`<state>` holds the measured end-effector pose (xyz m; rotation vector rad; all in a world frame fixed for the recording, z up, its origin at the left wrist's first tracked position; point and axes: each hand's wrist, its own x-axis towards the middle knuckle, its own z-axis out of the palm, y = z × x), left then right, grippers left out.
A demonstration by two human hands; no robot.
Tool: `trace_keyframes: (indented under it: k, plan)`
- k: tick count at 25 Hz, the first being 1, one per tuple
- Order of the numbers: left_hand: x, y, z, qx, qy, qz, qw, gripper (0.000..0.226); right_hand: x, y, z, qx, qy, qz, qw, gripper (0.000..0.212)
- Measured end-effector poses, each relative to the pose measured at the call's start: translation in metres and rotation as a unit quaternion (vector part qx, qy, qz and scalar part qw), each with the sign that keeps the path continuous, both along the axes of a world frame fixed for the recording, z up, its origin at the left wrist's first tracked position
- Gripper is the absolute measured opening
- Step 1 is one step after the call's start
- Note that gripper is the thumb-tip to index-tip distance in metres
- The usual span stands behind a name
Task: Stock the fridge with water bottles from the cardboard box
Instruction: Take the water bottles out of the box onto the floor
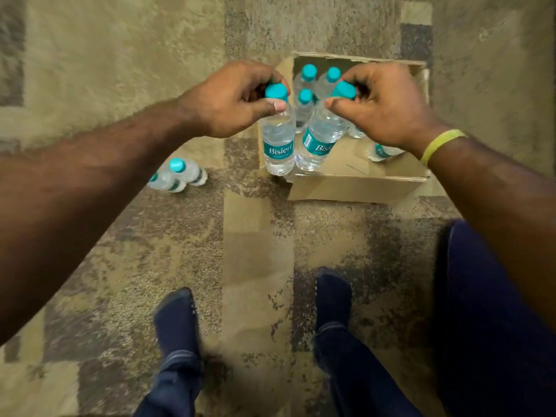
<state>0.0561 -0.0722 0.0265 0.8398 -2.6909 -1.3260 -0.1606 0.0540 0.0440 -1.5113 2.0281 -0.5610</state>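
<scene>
An open cardboard box (pixel 355 188) sits on the carpet ahead of me, with several clear water bottles (pixel 305 100) with teal caps standing inside. My left hand (pixel 231 100) pinches one water bottle (pixel 278 145) by its neck, held above the box's near left corner. My right hand (pixel 388 106) pinches a second water bottle (pixel 319 142) by its neck, tilted, just beside the first. Another bottle (pixel 383 152) lies partly hidden under my right wrist. The fridge is not in view.
Two bottles (pixel 180 176) stand on the patterned carpet (pixel 120 70) left of the box. My feet in dark socks (pixel 177 320) stand at the near edge, and my right leg (pixel 481 311) is on the right.
</scene>
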Motion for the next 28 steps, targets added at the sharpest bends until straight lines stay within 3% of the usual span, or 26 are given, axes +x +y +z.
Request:
trace_keyframes:
  k: [5, 10, 15, 18, 28]
  plan:
    - [0.098, 0.011, -0.004, -0.011, -0.035, 0.046, 0.998, 0.038, 0.081, -0.031, -0.023, 0.014, 0.013, 0.095, 0.995, 0.026]
    - [0.208, 0.035, -0.035, -0.044, -0.098, 0.070, 0.992, 0.025, 0.150, -0.043, -0.068, 0.050, 0.030, 0.160, 0.985, 0.026]
    - [0.288, 0.042, -0.078, -0.060, -0.160, 0.127, 0.977, 0.027, 0.188, -0.054, -0.108, 0.068, 0.079, 0.171, 0.980, 0.018]
    - [0.305, 0.029, -0.104, -0.041, -0.181, 0.180, 0.966, 0.030, 0.196, -0.066, -0.132, 0.084, 0.109, 0.164, 0.977, 0.023]
    - [0.288, -0.007, -0.134, -0.062, -0.161, 0.193, 0.966, 0.034, 0.198, -0.081, -0.172, 0.060, 0.118, 0.109, 0.985, 0.027]
